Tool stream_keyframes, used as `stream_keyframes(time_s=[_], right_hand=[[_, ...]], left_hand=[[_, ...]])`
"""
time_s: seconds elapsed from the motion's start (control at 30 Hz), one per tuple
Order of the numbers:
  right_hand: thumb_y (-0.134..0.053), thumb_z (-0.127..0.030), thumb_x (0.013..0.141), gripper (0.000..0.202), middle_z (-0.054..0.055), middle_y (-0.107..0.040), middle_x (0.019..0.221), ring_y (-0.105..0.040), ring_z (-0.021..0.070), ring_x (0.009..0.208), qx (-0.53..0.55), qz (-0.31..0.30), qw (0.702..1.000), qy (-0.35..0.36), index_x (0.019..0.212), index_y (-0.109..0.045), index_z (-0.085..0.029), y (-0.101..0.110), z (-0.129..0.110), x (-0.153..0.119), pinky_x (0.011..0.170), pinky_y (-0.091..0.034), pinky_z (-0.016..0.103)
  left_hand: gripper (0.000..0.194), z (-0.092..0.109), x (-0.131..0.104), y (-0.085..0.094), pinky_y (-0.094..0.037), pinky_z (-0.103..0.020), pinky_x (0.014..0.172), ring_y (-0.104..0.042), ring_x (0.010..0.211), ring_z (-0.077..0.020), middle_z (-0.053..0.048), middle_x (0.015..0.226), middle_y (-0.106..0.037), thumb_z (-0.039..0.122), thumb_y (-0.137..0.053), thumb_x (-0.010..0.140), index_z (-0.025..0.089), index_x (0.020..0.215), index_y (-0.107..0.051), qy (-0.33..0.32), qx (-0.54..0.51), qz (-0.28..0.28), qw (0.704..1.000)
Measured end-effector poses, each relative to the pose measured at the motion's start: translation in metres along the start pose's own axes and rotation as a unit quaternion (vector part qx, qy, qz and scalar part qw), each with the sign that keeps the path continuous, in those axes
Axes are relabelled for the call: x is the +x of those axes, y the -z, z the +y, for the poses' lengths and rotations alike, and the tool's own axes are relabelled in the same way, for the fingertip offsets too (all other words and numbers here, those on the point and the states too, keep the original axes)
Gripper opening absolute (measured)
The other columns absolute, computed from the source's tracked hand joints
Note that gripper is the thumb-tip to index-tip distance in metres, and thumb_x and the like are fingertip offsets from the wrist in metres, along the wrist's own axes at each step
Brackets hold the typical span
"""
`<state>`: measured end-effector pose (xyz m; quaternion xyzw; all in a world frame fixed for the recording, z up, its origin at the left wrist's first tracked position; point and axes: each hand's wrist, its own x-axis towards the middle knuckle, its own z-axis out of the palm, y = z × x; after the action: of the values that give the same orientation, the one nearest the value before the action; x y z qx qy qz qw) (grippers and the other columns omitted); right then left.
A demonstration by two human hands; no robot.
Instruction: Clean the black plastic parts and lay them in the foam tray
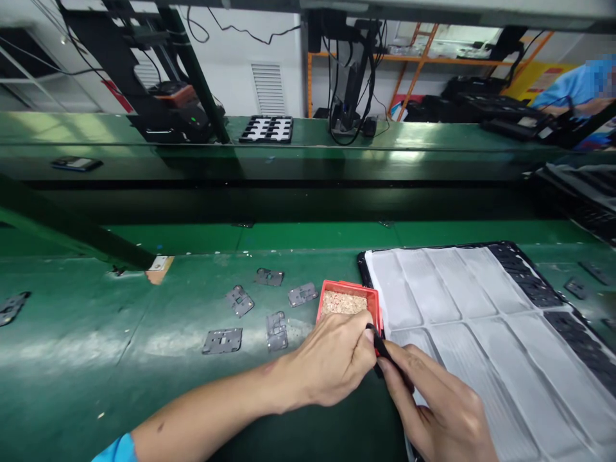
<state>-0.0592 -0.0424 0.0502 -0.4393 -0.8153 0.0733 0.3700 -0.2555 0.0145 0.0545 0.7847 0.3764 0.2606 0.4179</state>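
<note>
Near the middle of the bench, a thin black plastic part (398,371) is held tilted nearly edge-on, with a small red spot at its far end. My right hand (445,410) pinches it between thumb and fingers. At the far end, the closed fingers of my left hand (337,356) press against the part; whether a smaller piece lies between them is hidden. Just beyond my left hand stands a red box (374,301) holding many tiny tan pieces (344,302). To its left lie several flat dark grey plates (222,341), spread apart.
On the right, a large black tray (511,253) has white-lined compartments (462,346), some with dark parts. A green post (72,224) slants in from the left. Across the gap, a shelf (303,138) bears a black-and-white tray (267,129). A person in blue (558,90) sits far right.
</note>
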Motion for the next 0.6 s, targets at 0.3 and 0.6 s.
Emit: stream_keyframes(time_s=[0.3, 0.6], right_hand=[[-0.061, -0.008, 0.104, 0.024, 0.007, -0.077, 0.098, -0.077, 0.0168, 0.079, 0.043, -0.016, 0.999, -0.022, 0.126, -0.067, -0.015, 0.0019, -0.0016, 0.0022, 0.071, -0.064, 0.024], [-0.062, -0.007, 0.102, 0.025, 0.004, -0.074, 0.093, -0.074, 0.0145, 0.074, 0.081, -0.03, 0.996, -0.036, 0.125, -0.068, -0.017, 0.0017, -0.0019, 0.0053, 0.068, -0.063, 0.023]], left_hand=[[0.024, -0.0009, -0.005, 0.0047, -0.038, -0.032, 0.068, -0.044, 0.064, -0.0156, 0.004, 0.072, -0.045, 0.022, -0.029, 0.107, 0.025, 0.084, -0.034, -0.029, -0.013, 0.004, 0.999], [0.022, -0.0018, -0.0073, 0.0061, -0.038, -0.031, 0.07, -0.043, 0.063, -0.0146, 0.004, 0.073, -0.046, 0.016, -0.032, 0.105, 0.024, 0.085, -0.035, -0.038, -0.004, 0.011, 0.999]])
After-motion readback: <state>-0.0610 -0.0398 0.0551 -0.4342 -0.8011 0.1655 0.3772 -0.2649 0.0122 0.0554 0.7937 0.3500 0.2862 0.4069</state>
